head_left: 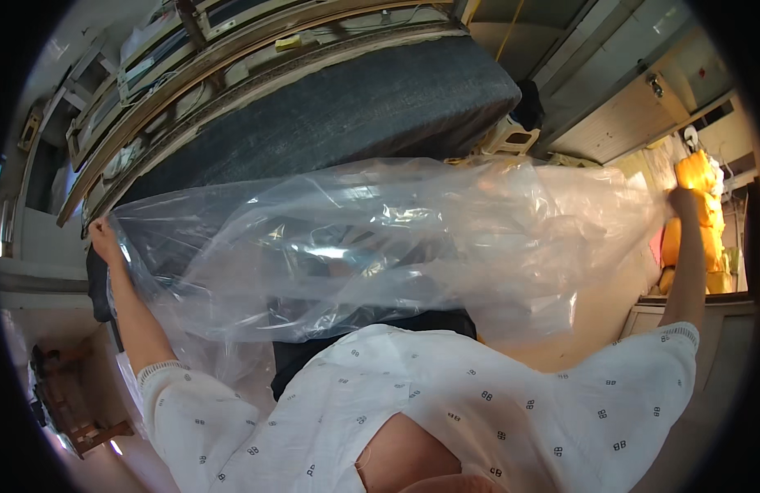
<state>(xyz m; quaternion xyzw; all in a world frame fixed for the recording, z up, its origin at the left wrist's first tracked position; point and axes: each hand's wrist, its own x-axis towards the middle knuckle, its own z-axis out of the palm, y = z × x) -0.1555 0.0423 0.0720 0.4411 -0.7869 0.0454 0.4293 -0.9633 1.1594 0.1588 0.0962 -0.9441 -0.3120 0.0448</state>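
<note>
A large clear plastic bag [380, 246] is stretched wide between both raised arms, over the near edge of a dark grey fabric pad [355, 107]. Whether anything lies inside the bag cannot be told; folds and glare blur what shows through it. The left hand [103, 238] is closed on the bag's left edge, and the right hand [684, 201] is clenched on its right edge. Beyond the right hand stand yellow items [698, 177], hard to make out. White patterned sleeves [511, 411] hide the bag's lower part.
</note>
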